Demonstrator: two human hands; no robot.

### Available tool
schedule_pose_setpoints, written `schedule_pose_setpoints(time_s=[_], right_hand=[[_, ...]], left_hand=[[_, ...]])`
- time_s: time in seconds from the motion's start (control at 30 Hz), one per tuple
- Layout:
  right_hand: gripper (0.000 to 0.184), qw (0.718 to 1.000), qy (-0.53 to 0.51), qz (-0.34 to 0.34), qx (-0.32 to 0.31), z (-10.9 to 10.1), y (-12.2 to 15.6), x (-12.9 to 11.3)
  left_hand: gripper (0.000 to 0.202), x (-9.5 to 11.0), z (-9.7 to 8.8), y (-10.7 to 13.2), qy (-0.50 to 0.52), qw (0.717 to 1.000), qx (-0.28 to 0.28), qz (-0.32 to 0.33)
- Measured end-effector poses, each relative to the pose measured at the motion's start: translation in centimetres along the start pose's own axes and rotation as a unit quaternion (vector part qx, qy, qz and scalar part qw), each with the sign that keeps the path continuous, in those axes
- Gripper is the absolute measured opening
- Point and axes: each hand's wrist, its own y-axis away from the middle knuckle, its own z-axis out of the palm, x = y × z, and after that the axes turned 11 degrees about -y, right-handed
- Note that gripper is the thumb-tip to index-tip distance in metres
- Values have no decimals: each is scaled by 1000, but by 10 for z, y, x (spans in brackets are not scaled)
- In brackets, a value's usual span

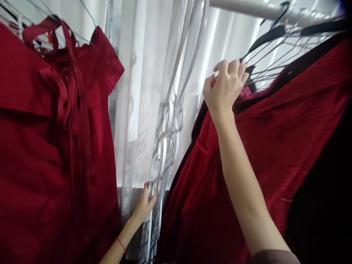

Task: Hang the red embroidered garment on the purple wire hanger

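Observation:
My left hand (144,205), with a thin red band round its wrist, is low in the middle, its fingers closed round a bar of the white scrolled metal frame (165,146). Higher up on the right, my right hand (227,84) has its fingers curled closed at the top edge of a hanging red garment (203,157). A bit of red shows between thumb and fingers; the rest of the hold is hidden behind the hand. Dark hangers (268,36) sit just beyond it.
At left hangs a red dress (99,95) with long ties. A white rail (247,10) at upper right carries hangers and more red and black clothes. Corrugated pale sheeting (148,73) stands behind. Blue wire (150,244) shows near the bottom.

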Motion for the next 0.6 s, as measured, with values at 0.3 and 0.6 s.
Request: schedule_pose_setpoints(time_s=[0.3, 0.6], right_hand=[[68, 934, 345, 49, -74, -39, -89, 54], [62, 899, 402, 31, -170, -40, -99, 109]], left_hand=[[56, 93, -85, -46, -10, 914, 339, 224], [60, 269, -178, -220, -36, 930, 256, 261]])
